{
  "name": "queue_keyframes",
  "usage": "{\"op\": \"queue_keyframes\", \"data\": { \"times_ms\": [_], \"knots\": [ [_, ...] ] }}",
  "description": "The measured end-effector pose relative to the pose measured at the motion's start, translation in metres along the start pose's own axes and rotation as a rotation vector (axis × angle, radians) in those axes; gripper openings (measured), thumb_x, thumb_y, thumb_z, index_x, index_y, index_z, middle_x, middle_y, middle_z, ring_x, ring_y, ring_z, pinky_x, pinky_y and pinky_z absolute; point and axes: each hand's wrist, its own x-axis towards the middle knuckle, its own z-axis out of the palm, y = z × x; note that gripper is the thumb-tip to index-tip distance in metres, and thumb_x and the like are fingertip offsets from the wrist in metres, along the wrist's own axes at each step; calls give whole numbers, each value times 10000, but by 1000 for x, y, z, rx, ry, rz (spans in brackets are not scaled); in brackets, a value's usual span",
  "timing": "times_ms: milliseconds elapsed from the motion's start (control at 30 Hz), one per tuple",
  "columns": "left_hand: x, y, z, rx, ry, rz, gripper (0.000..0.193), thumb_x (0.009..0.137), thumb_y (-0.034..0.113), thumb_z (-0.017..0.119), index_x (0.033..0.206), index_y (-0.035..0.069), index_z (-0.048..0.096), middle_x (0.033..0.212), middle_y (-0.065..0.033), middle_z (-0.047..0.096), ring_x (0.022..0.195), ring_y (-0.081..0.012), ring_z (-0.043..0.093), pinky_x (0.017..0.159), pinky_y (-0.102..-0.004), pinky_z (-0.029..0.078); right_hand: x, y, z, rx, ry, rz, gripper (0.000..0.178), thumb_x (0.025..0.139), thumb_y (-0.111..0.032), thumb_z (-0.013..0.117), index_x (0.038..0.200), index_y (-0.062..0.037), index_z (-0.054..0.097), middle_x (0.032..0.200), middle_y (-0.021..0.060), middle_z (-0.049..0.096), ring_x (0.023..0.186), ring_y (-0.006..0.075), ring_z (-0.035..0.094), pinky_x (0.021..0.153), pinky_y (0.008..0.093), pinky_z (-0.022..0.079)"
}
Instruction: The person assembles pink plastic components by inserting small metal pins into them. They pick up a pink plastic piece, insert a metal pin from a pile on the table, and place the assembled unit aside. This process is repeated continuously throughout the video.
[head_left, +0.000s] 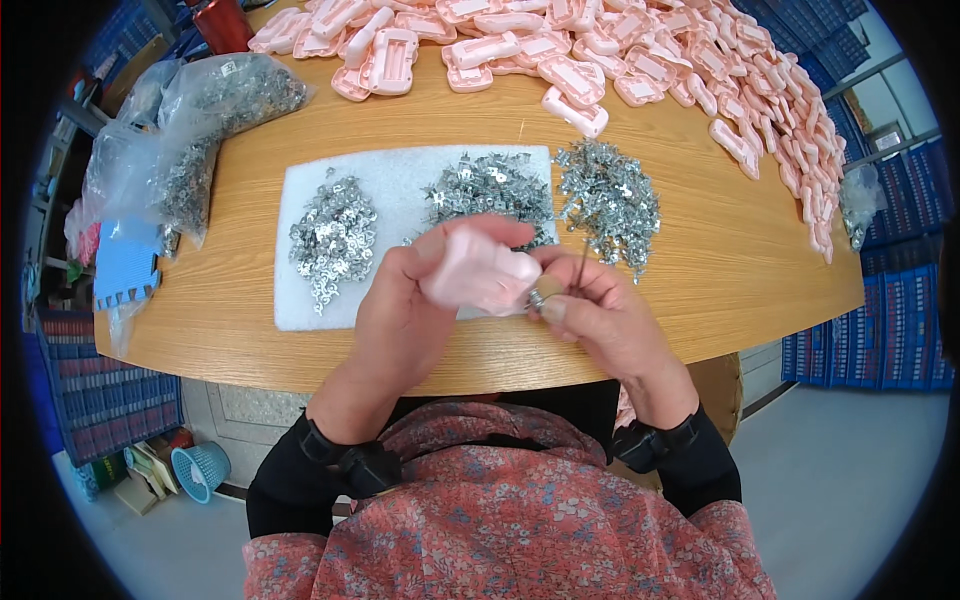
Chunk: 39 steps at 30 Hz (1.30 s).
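My left hand (400, 300) is closed round a pale pink plastic shell (470, 272), which is tilted and a little blurred above the front of a white foam mat (395, 185). At the shell's right end, my right hand (605, 315) pinches a thin dark rod-like tool with a round tan end (550, 287). A small shiny metal piece (535, 299) shows by those fingertips, touching or close to the shell. Behind the hands, small metal contact plates lie in a left pile (335, 235) and a middle pile (490, 185) on the mat. Another metal heap (608, 200) is right of it.
Many pink shells (575, 80) are heaped along the table's (700, 290) back and right edge. Clear plastic bags of metal parts (190, 180) stand at the left, beside a blue foam piece (125, 265). Blue bin racks (870, 325) and a light-blue basket (200, 470) are beyond the table.
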Motion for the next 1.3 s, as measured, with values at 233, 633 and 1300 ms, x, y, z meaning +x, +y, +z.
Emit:
{"op": "queue_keyframes", "data": {
  "times_ms": [233,633,1300],
  "knots": [
    [-8,-3,-16,223,-127,-375,424,932,153,450,1308,-22,537,1253,-132,583,1106,-210,594,985,-340,471,-5,-27,-16,-537,-159,-67,88,845,-53,688,890,4,639,1126,20,546,938,60,526,789,236,458],
    [-5,-5,-16,103,-268,-445,532,984,250,385,1463,19,384,1144,-111,623,987,-209,647,814,-336,541,-10,-18,-8,-596,143,-372,122,838,-36,709,871,1,598,979,65,584,777,103,542,663,254,448],
    [-9,-24,-18,30,-15,-432,444,1066,269,247,1466,87,312,1071,-163,621,835,-287,679,727,-418,583,4,7,21,-1205,323,-495,136,787,-84,731,847,-37,619,779,112,597,693,309,610,591,401,492]
  ]
}}
